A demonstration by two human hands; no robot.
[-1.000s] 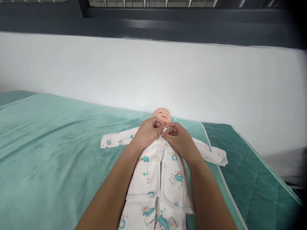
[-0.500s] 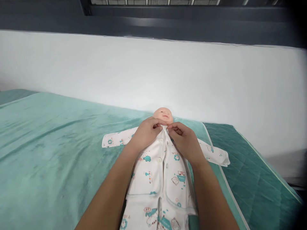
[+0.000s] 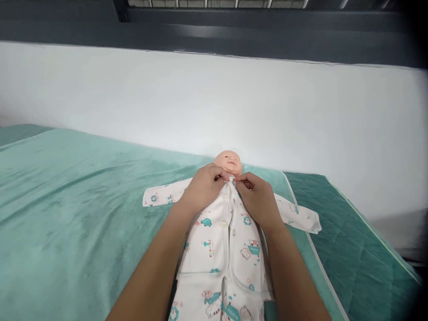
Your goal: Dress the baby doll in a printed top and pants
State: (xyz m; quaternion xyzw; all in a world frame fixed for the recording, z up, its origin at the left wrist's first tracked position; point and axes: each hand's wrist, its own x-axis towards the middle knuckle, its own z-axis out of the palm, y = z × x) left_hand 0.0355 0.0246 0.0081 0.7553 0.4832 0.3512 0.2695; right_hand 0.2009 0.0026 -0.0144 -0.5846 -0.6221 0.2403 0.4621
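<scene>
White printed shirt (image 3: 214,254) lies front-up on the green blanket (image 3: 83,200), doll's head (image 3: 228,160) just above the neckline. On my remote feed, both arms (image 3: 154,263) angle inward. I have left hand (image 3: 205,185) and right hand (image 3: 258,196) nearly closed, fingers curled, thumbs and forefingers pinching fabric either side of the top button (image 3: 231,179).

Baby doll (image 3: 228,162) on its back in a white, animal-print jacket (image 3: 204,261)
Its bald head shows above the neckline; the sleeves (image 3: 166,192) spread out to either side, the front is unbuttoned below the neck, and matching pants (image 3: 194,296) show beneath the hem.
</scene>
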